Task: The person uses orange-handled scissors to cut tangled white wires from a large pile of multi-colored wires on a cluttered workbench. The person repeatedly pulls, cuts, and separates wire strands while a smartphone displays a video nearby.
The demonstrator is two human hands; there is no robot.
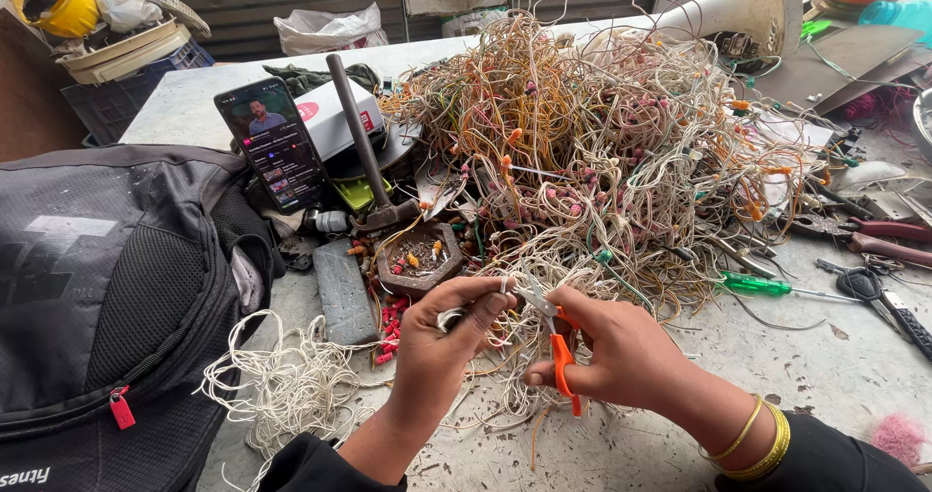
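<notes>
right grip [607, 351] holds orange scissors [561, 356] at wire [505, 283] pinched by left grip [456, 332].

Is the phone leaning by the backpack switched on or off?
On: the phone screen is lit, showing a video and thumbnails.

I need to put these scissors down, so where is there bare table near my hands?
Bare table lies right of the right hand, below the green screwdriver. Ahead, the wire pile crowds everything; the left hand sits near the loose white wire and the backpack.
</notes>
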